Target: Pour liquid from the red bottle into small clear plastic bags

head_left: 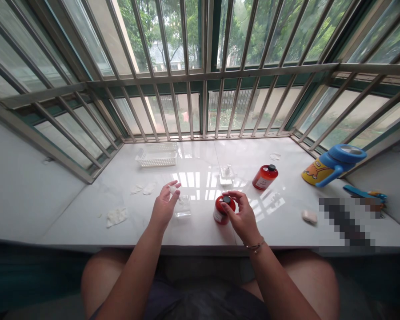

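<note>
My left hand point(163, 208) pinches a small whitish piece point(172, 190), which looks like a pump top, between thumb and fingers. Just right of that hand, a clear square bottle point(184, 208) is on the white counter point(200, 233). My right hand point(243, 217) has its thumb and fingers around the upper part of a red bottle point(220, 215) with a black cap point(226, 200). The red bottle is upright, its pale label partly in view. A second clear square bottle point(226, 178), with a pump top on it, stands farther back.
Another red bottle point(265, 178) stands at back right, near a blue and yellow cup point(331, 164). A white basket point(157, 158) is at back left. Crumpled tissue point(116, 217) lies left, a pale bar-shaped object point(309, 217) right. Metal window bars point(205, 106) rise behind the counter.
</note>
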Demonstrator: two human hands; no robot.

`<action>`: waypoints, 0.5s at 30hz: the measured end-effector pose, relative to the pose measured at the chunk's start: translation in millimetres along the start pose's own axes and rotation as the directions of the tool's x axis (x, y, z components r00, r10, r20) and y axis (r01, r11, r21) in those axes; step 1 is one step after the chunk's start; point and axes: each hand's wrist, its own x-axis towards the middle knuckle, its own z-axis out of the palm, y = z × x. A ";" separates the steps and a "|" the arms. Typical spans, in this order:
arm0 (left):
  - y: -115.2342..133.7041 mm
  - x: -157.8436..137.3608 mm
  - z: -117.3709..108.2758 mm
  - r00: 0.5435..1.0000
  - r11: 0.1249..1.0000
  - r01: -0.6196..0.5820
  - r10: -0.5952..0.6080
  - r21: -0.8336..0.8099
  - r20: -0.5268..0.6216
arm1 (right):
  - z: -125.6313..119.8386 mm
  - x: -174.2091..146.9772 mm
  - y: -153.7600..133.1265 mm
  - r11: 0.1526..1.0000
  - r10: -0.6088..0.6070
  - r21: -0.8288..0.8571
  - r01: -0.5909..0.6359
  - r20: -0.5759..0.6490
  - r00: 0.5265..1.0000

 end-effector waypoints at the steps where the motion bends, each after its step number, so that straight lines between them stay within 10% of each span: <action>1: -0.8 -0.4 0.3 1.000 1.000 0.002 -0.002 0.003 0.005 | 0.1 0.0 -0.2 1.000 -0.001 -0.021 0.001 -0.005 1.000; 15: 4.4 -3.3 0.1 1.000 0.999 0.006 -0.007 0.046 0.023 | 7.4 -8.9 6.8 0.991 -0.009 0.133 0.008 0.007 1.000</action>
